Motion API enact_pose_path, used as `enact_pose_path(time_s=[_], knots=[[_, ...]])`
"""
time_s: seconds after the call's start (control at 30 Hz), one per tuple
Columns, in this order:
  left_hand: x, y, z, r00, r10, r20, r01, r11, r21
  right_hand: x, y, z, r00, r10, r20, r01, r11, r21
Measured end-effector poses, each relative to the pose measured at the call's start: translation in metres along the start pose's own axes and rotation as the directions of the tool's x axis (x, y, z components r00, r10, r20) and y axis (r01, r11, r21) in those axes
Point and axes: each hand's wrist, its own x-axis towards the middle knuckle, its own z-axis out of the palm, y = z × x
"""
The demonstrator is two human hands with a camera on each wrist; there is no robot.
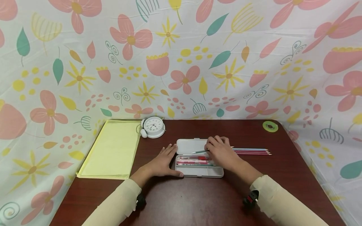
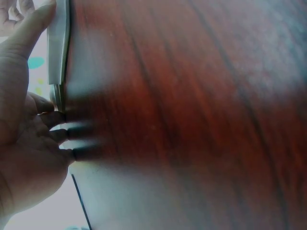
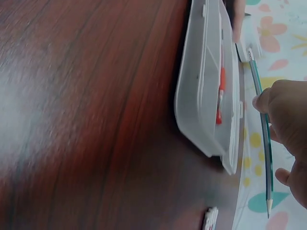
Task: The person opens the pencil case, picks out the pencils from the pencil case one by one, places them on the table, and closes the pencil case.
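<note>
A white pencil case (image 1: 215, 172) lies with its lid (image 1: 188, 146) folded back, pens and pencils in its rear compartment. My right hand (image 1: 222, 153) pinches a green pencil (image 1: 199, 152) above the case, near the hinge between lid and tray. In the right wrist view the green pencil (image 3: 264, 139) shows its sharpened tip at one end, with my right hand (image 3: 290, 115) around its middle. A red pen (image 3: 221, 91) shows inside the case there. At the left end of the case is my left hand (image 1: 162, 163), fingers spread straight, thumb (image 2: 36, 24) along the near edge.
Several coloured pencils (image 1: 251, 152) lie side by side to the right of the case. Behind on the left stand a white alarm clock (image 1: 153, 125) and a yellow folder (image 1: 111, 149). A green tape roll (image 1: 266, 126) sits at the back right, before a flowered cloth (image 1: 183, 103).
</note>
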Motion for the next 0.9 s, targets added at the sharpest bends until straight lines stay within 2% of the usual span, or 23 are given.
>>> enact_pose_path(time_s=[0.47, 0.67, 0.9], knots=[[0.001, -0.001, 0.001, 1.000, -0.001, 0.003, 0.001, 1.000, 0.013, -0.030, 0.030, -0.010, 0.998, 0.057, -0.021, -0.057, 0.998, -0.006], [0.001, -0.001, 0.001, 1.000, 0.000, 0.005, 0.000, 1.000, 0.011, -0.045, 0.045, -0.013, 0.993, 0.122, -0.001, -0.122, 0.992, 0.027], [0.001, -0.001, 0.001, 1.000, -0.006, 0.009, 0.006, 1.000, 0.006, -0.065, 0.061, -0.014, 0.987, 0.162, -0.020, -0.160, 0.985, 0.067]])
